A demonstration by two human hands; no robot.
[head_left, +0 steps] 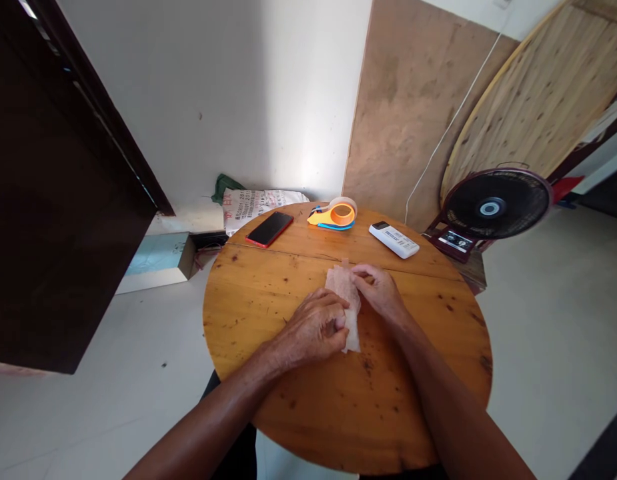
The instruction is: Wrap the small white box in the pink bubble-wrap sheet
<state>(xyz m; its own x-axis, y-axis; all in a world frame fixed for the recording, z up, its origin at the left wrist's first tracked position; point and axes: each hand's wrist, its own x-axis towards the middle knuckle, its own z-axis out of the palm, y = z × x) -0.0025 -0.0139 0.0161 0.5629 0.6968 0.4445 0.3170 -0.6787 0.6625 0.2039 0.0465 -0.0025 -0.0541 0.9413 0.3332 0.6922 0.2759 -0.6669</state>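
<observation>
A folded piece of whitish, see-through bubble wrap lies lengthwise on the round wooden table, its surface bumpy. From its far end a short strip of clear tape sticks out. My left hand rests across the middle of the wrap, fingers curled and thumb pressing near its lower part. At the far right edge my right hand pinches the wrap between thumb and fingers. Whether anything lies inside the wrap cannot be made out.
Along the table's far side are a red-edged phone, an orange and blue tape dispenser and a white power bank. A fan stands to the right, a printed sack by the wall. A dark door is left.
</observation>
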